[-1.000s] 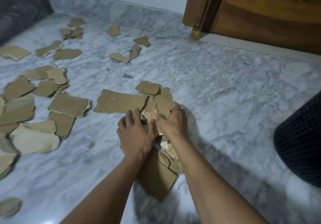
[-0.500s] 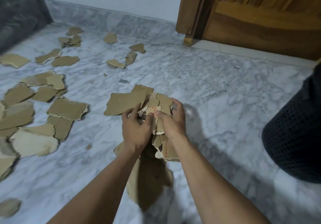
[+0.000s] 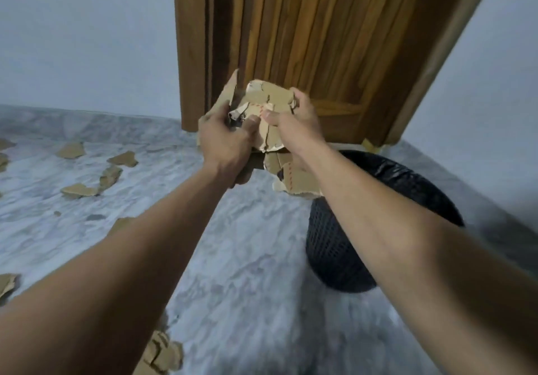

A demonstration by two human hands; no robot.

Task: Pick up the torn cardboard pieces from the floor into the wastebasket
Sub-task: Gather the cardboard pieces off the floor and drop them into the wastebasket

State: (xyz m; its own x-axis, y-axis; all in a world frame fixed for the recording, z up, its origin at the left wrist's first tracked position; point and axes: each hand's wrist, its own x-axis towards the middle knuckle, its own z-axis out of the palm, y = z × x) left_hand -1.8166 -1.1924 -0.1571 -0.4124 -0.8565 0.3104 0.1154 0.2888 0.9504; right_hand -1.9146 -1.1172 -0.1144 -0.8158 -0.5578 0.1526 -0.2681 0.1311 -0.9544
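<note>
Two hands share one load: left hand [image 3: 225, 142] & right hand [image 3: 294, 130] both have fingers curled round a cardboard bundle [image 3: 269, 96], thumbs on its near face, held mid-frame in front of the wooden door [image 3: 320, 40]. Bundle = several torn brown pieces, stacked and splayed, one tall shard sticking up at the left. Printing: red dashed lines on a pale strip between the thumbs and on the lowest flap [image 3: 297, 179]; any lettering is too blurred to read, and no brand can be made out. That flap overlaps the upper-left rim of the black mesh wastebasket [image 3: 343, 243] at lower right, which has a glossy black liner [image 3: 393, 176]; it's prob. just above the opening, but depth is hard to judge. Loose pieces [image 3: 78, 190] lie on the marble floor [image 3: 247, 258] at mid-left, w/ more at the left edge and bottom centre [image 3: 163, 351]. Grey wall [image 3: 87, 40] fills upper left. Vs 0.5 s ago: hands then sat low over the floor amid the scatter, w/ the bundle barely off the tiles; now it's up and over toward the basket. View has swung up and right: the basket, then cut off at the right edge, now shows its mouth, the door fills the top, and most of the left-side scatter is out of frame.
</note>
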